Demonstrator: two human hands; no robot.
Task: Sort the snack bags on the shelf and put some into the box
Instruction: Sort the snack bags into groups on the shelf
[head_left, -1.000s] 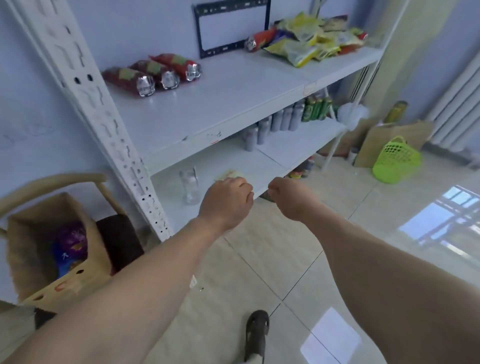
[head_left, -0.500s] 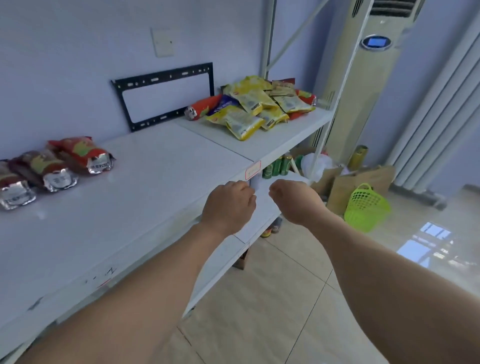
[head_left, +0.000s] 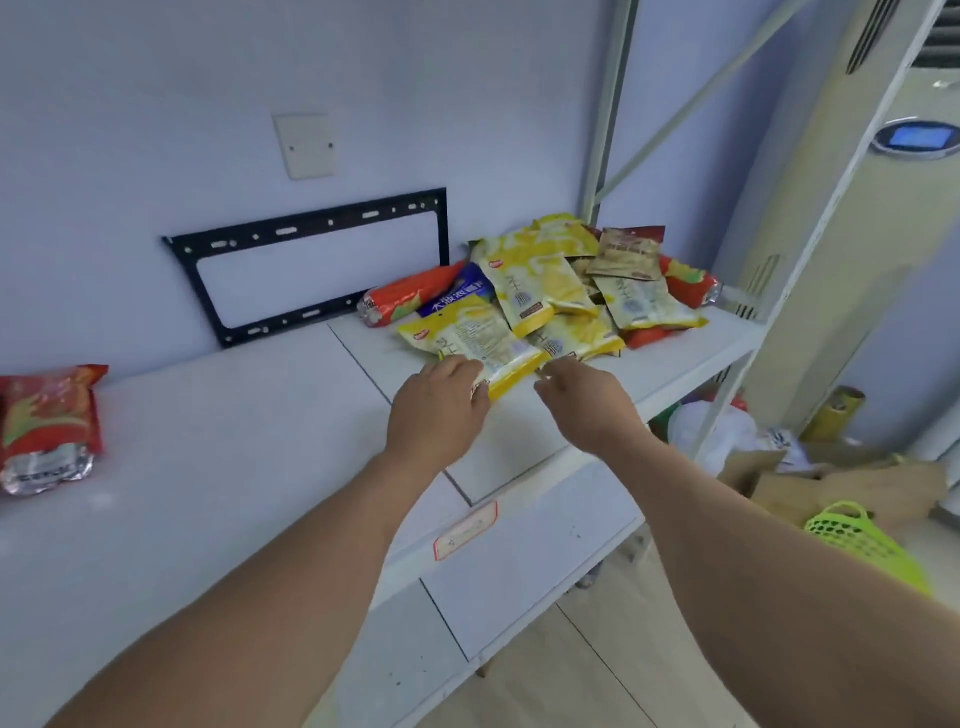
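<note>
Reaching out from the bottom of my view, both forearms stretched over the white shelf (head_left: 218, 467) toward the heap of snacks. The left hand (head_left: 439, 410) lay at the near edge of the nearest yellow bag (head_left: 475, 343), its fingers curled down at the bag's rim (whether they pinched it or only touched, I could not tell). The right hand (head_left: 584, 402) hovered just beside the same bag's right corner, fingers loosely bent and a little apart, holding nothing that I could see. Behind that bag the pile of snack bags (head_left: 566, 291) sat at the right end of the shelf, mostly yellow, with a blue bag (head_left: 460, 293) and a red bag (head_left: 408, 296) on its left side. Another red pack (head_left: 47, 426) lay well apart at the far left. Against the wall stood a black bracket (head_left: 311, 265). A green basket (head_left: 867, 540) sat on the floor to the right.
</note>
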